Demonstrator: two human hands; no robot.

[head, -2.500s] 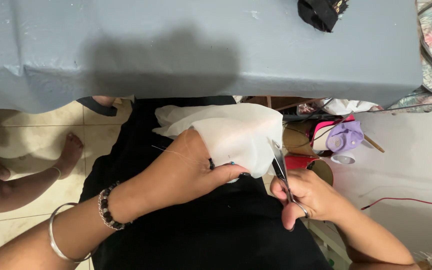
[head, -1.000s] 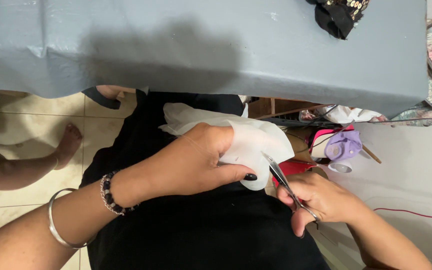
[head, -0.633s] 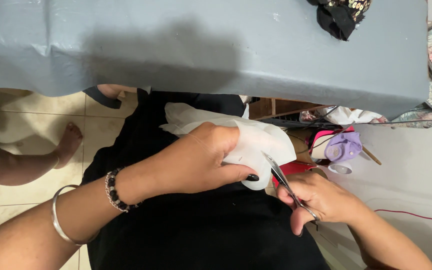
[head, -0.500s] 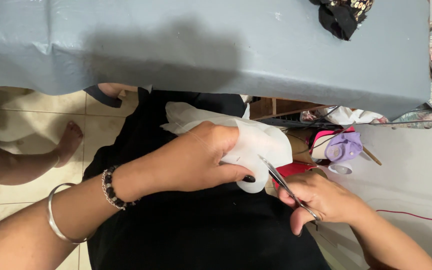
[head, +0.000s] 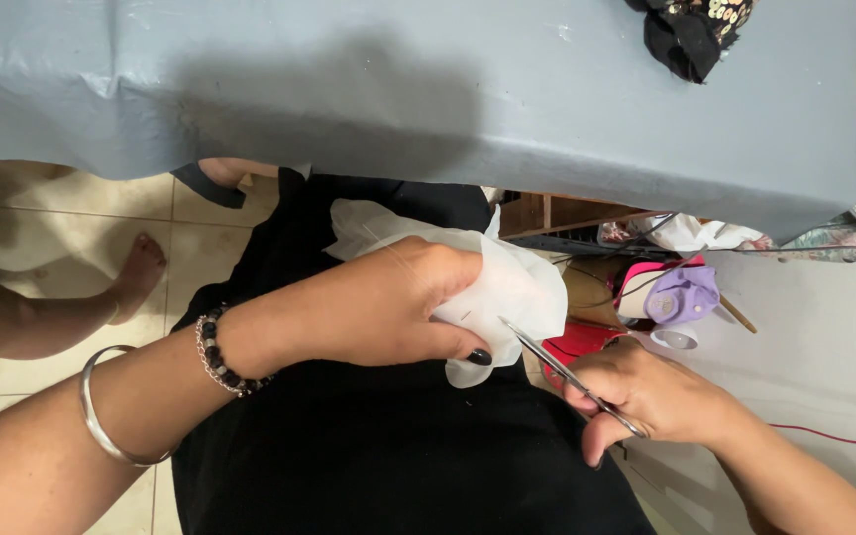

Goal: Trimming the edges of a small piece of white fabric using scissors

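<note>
— Two hands at work: left hand (head: 378, 307) clamped on the white fabric piece (head: 507, 287), bunched over the lap, just below the grey table edge (head: 448, 178).
— And the other?
— Right hand (head: 656, 396) closed round the scissors (head: 557, 362), tips touching the fabric's lower edge beside the left thumb.
— How far along?
— Probably midway through a trim: hard to tell how much edge already cut. Most of the piece hidden under the fingers.

scissors (head: 567, 374) handles hidden in right hand (head: 651, 401), black fabric (head: 691, 30) cut off at top edge
</note>
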